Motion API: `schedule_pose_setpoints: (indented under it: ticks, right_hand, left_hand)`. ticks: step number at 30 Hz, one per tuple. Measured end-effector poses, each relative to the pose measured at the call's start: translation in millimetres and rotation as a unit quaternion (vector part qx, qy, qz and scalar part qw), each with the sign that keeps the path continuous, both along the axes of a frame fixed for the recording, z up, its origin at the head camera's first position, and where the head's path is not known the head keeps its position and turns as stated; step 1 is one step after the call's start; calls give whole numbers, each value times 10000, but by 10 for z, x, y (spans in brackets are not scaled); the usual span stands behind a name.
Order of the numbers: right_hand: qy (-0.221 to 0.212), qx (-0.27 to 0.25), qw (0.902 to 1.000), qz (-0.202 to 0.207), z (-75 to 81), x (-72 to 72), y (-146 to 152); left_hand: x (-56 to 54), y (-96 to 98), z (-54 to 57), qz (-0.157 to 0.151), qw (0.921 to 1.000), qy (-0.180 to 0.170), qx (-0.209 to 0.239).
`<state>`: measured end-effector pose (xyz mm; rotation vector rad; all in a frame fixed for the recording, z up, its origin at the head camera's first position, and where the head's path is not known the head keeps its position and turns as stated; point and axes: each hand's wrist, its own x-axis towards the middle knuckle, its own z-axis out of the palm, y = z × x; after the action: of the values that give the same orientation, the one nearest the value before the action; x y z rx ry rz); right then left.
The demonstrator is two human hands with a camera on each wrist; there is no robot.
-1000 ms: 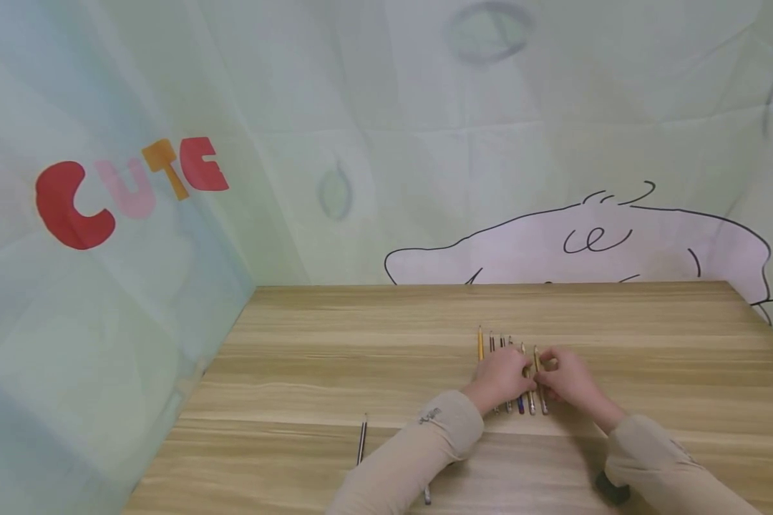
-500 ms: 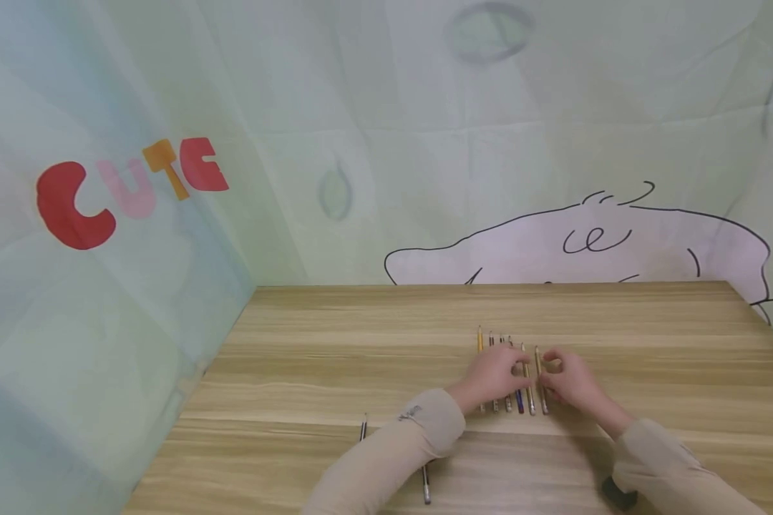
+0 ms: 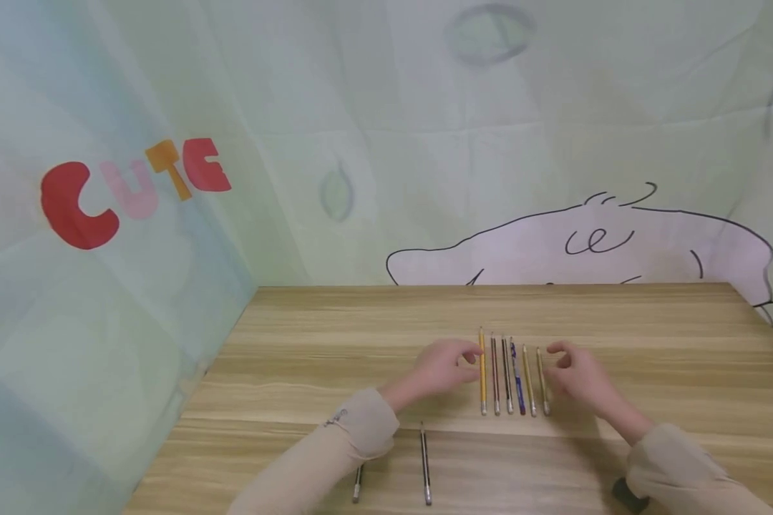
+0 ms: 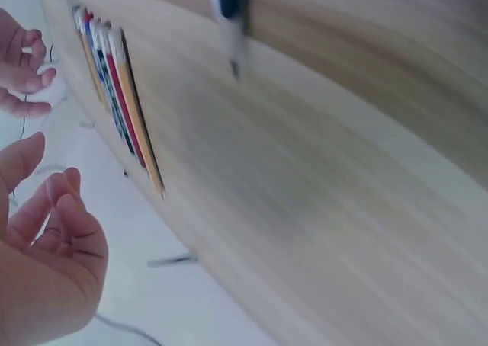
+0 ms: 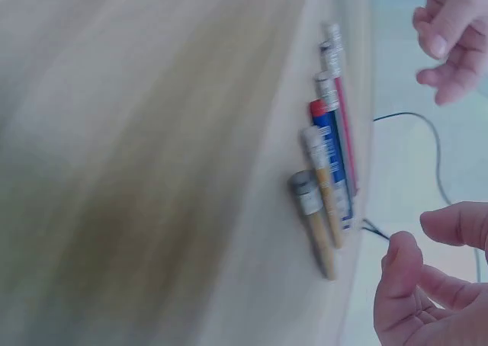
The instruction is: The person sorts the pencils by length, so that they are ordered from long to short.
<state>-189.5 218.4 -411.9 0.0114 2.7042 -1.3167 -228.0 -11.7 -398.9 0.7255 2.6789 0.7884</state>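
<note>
On the wooden table, six pencils lie in a neat row, side by side and close together, with their points facing away from the person. The yellow pencil is at the left end of the row and a brownish pencil is at the right end. The left hand floats just beside the yellow pencil, not touching it as far as I can see. Its fingers are loosely curled and it holds nothing. The right hand is just beside the brownish pencil on the other side, thumb and fingers a little apart, and it is empty too. So the row sits right between the two hands. Pencils like these are probably light, thin and stiff, and round ones may roll away if bumped. The tips look sharp and could likely snap, so the best place to pinch one is likely the middle of its body, or the metal end nearest the person. Two more pencils, a dark pencil and a short pencil, lie apart from the row, nearer the person, by the left sleeve.
</note>
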Motion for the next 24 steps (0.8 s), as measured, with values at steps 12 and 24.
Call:
schedule_pose_setpoints:
  ticks: [12,24]
  right_hand:
    - [235,-406,9989,11,270,50,-186]
    - [601,-642,9951,449,350,168,-441]
  left_hand:
    - [84,-645,175,458,9956,-53,817]
    - [253,-1090,201,755,9904,-161,1144]
